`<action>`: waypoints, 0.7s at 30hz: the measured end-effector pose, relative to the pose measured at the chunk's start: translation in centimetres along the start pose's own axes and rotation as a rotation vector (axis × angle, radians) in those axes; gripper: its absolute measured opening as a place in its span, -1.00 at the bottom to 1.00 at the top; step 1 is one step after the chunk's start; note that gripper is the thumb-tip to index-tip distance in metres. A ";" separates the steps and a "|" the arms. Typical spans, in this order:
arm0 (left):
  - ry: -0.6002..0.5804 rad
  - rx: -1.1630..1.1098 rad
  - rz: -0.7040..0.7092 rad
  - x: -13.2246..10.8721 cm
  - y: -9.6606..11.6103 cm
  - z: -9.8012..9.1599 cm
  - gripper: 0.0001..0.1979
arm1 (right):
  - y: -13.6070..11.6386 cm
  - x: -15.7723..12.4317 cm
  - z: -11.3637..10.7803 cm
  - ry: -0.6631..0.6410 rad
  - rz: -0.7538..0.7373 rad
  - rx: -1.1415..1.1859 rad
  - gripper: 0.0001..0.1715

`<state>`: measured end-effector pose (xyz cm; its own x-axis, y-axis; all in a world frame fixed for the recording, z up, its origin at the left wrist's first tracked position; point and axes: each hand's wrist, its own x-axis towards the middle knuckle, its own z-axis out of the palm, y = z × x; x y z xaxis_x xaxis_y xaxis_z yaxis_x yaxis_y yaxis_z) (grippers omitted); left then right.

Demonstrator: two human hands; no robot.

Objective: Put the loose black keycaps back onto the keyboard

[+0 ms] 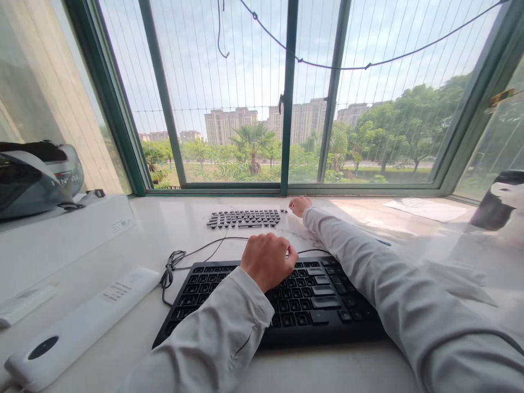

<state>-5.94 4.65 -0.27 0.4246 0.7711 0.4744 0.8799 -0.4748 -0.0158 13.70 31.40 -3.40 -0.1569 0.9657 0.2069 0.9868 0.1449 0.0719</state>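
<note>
A black keyboard (286, 305) lies in front of me, many of its key sockets bare and some caps still on toward its right side. My left hand (268, 261) is closed just above the middle of the board, its curled fingers hiding whatever they may hold. Farther off, loose black keycaps (245, 218) are laid out in rows on the white counter. My right hand (300, 206) reaches to the right end of those rows, its fingers closed together near the counter. Anything between these fingers is too small or hidden to make out.
A white power strip (90, 322) lies at the left, beside a bundled black cable (170, 270). A helmet (41, 174) rests on a white box (69, 240). Paper (426, 209) and a black-and-white object (499, 204) are at the right. The window frame (286, 188) edges the counter.
</note>
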 end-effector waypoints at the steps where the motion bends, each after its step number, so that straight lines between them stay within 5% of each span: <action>1: -0.001 0.001 -0.001 0.0 0.0 0.0 -0.62 | 0.0 0.0 -0.1 0.000 0.005 0.004 -0.62; 21: 0.016 0.006 -0.005 -0.1 0.1 -0.1 -0.65 | -2.8 0.6 -0.2 -0.025 0.143 -0.006 -0.59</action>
<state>-5.91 4.46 -0.23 0.4171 0.7663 0.4887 0.8832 -0.4687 -0.0188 10.86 31.54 -3.30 -0.0132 0.9814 0.1914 0.9988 0.0039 0.0488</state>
